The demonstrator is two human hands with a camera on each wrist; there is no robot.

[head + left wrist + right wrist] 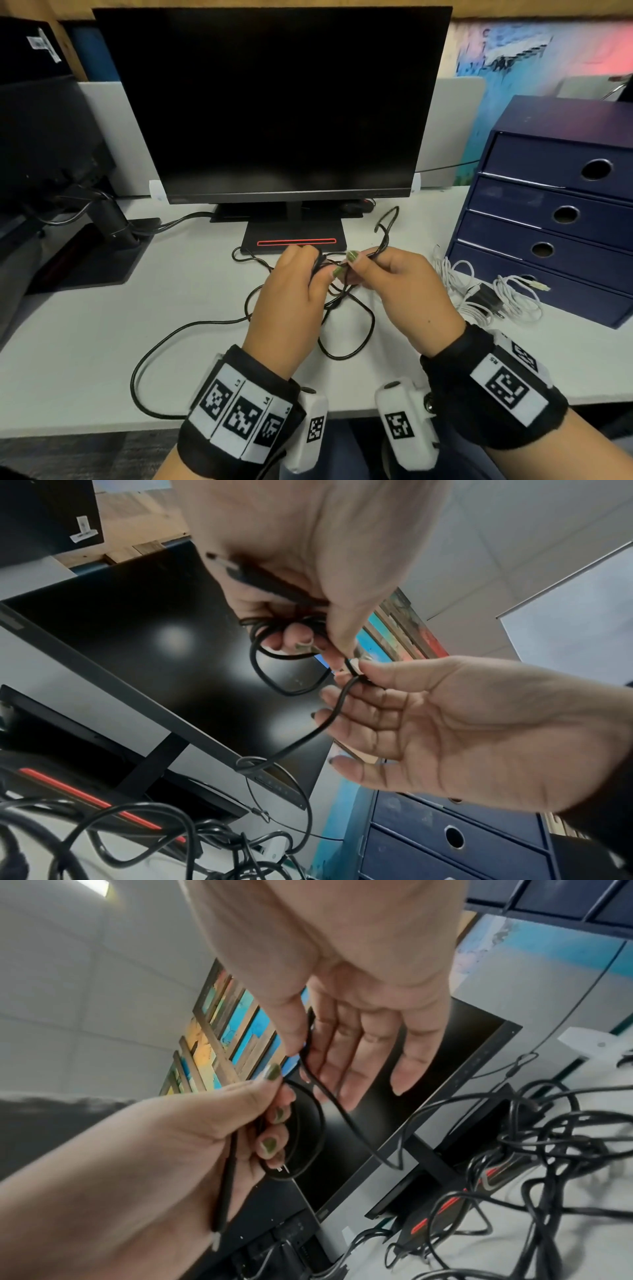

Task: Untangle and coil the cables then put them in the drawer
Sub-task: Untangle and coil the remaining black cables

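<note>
Black cable (346,329): the stretch between the left hand (287,301) and right hand (407,291) is covered by fingers in the head view, and its loop near the desk's (85,342) front edge passes out of sight behind the left wrist band (239,407). Drawer unit (561,212) at the desk's right edge: cut off by the picture's right side. White cables (493,294) before it: strands too tangled to count, partly hidden by the right hand.

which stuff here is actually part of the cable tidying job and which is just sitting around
Part of the job:
- black cable, held by left hand and right hand
- white cables beside the drawers
- blue drawer unit

Just lying about:
- monitor
- second monitor stand
- desk
</note>
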